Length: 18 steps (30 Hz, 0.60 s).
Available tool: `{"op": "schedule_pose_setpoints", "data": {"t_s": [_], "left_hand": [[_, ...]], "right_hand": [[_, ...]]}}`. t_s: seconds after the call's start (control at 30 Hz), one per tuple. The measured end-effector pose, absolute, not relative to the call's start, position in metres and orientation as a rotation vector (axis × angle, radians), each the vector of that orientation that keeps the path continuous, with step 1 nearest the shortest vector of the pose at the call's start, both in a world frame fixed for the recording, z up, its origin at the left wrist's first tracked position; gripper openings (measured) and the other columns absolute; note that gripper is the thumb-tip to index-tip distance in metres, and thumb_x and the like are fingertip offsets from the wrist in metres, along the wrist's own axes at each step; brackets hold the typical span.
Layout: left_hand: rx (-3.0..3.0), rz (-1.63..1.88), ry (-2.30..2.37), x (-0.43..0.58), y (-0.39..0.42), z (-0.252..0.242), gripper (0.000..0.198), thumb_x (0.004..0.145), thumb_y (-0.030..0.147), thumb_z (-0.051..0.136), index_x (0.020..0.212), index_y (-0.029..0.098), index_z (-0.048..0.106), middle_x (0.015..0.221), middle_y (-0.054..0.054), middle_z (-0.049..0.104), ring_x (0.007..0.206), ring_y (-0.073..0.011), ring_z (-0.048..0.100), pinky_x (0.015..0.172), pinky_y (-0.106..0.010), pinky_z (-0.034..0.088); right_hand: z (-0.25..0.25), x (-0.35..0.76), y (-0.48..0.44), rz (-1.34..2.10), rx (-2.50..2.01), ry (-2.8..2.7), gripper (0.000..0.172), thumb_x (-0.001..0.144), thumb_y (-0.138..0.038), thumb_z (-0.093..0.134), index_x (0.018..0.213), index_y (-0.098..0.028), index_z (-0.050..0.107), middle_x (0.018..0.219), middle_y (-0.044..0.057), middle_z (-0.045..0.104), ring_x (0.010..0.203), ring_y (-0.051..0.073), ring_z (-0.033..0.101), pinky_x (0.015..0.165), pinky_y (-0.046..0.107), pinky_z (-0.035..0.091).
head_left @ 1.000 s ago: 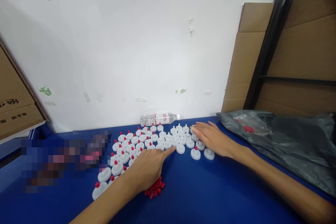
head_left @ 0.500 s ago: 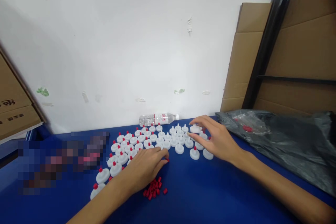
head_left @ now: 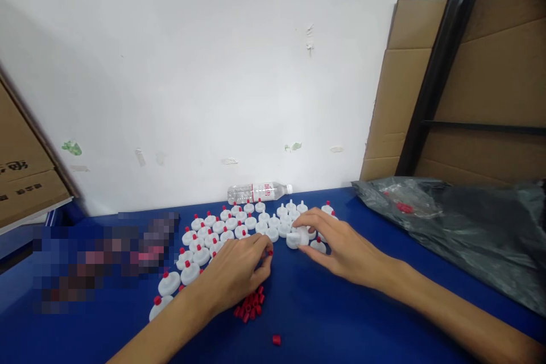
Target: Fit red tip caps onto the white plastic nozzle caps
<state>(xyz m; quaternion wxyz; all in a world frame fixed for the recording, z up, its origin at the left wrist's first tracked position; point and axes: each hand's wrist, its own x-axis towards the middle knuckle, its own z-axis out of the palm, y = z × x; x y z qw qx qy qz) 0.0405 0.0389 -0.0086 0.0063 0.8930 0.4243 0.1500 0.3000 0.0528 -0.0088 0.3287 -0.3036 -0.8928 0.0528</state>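
My left hand is closed, with a small red cap pinched at its fingertips. Between the thumb and fingers of my right hand is a white round lid, tilted on its side above other lids. Left of my hands, several white lids stand nozzle up with red caps on them, such as this capped lid. Bare-nozzled white lids cluster in the middle. A pile of loose red caps lies under my left hand, partly hidden by it. One single red cap lies closer to me.
A clear plastic bottle lies on the blue table against the white wall. At right is a dark grey plastic bag with a clear bag of red pieces on it. Cardboard stands behind; a box is at left.
My right hand has come left and nearer, taking a white lid from the right of the cluster. The single loose red cap lies closer to me. My left hand stays almost in place.
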Motion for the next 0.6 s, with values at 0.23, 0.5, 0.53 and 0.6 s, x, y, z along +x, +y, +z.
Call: {"op": "schedule_pose_setpoints", "data": {"t_s": [0.23, 0.5, 0.53, 0.6], "left_hand": [[2.785, 0.721, 1.233, 0.042, 0.042, -0.019, 0.022, 0.099, 0.015, 0.048, 0.111, 0.019, 0.066, 0.093, -0.004, 0.073, 0.072, -0.0161, 0.068, 0.065, -0.027, 0.05], [2.818, 0.879, 1.025, 0.037, 0.041, -0.021, 0.02, 0.105, 0.022, 0.049, 0.116, 0.022, 0.066, 0.104, -0.005, 0.071, 0.081, -0.0165, 0.07, 0.072, -0.028, 0.055], [2.825, 0.892, 1.018, 0.037, 0.041, -0.021, 0.019, 0.106, 0.023, 0.05, 0.116, 0.022, 0.066, 0.103, -0.005, 0.071, 0.081, -0.0166, 0.07, 0.072, -0.028, 0.055], [2.852, 0.93, 1.014, 0.037, 0.041, -0.021, 0.021, 0.106, 0.027, 0.049, 0.117, 0.021, 0.066, 0.1, -0.005, 0.071, 0.077, -0.0163, 0.069, 0.067, -0.027, 0.054]], "right_hand": [[-0.012, 0.293, 0.043, 0.212, -0.69, -2.404, 0.041, 0.099, -0.026, 0.061, 0.138, -0.028, 0.046, 0.129, 0.006, 0.067, 0.116, 0.02, 0.066, 0.099, 0.036, 0.055], [-0.014, 0.289, 0.04, 0.22, -0.708, -2.369, 0.04, 0.1, -0.027, 0.059, 0.138, -0.027, 0.045, 0.129, 0.008, 0.066, 0.115, 0.021, 0.067, 0.097, 0.036, 0.056], [-0.014, 0.29, 0.04, 0.228, -0.714, -2.359, 0.041, 0.1, -0.028, 0.059, 0.138, -0.027, 0.045, 0.13, 0.008, 0.066, 0.115, 0.021, 0.067, 0.098, 0.037, 0.056], [-0.016, 0.29, 0.04, 0.246, -0.704, -2.343, 0.042, 0.1, -0.028, 0.06, 0.139, -0.026, 0.044, 0.131, 0.009, 0.066, 0.115, 0.022, 0.067, 0.097, 0.037, 0.056]]}}
